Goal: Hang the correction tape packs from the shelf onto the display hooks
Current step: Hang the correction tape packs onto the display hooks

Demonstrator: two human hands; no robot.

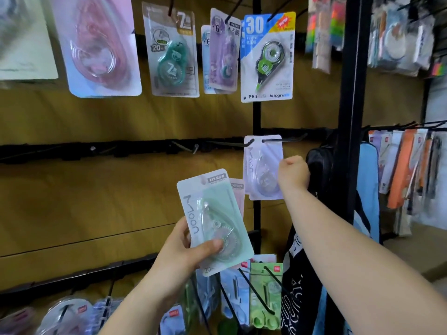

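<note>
Left hand (179, 257) grasps the green Moon correction tape pack (212, 213): thumb pressed across the blister, fingers behind, a pink pack (238, 189) stacked at its back. It is held upright with the hang-hole end uppermost, below the middle rail, so it is likely staged to go up next.

Right hand (294, 174) is curled, pinching the right edge of the lavender pack (262, 170). That pack hangs by its hole on a wire hook (278, 140); the hand is probably seating or steadying it. Fingertips themselves hidden.

Neighbouring hook (187, 147) to the left is bare, a plausible target.
</note>
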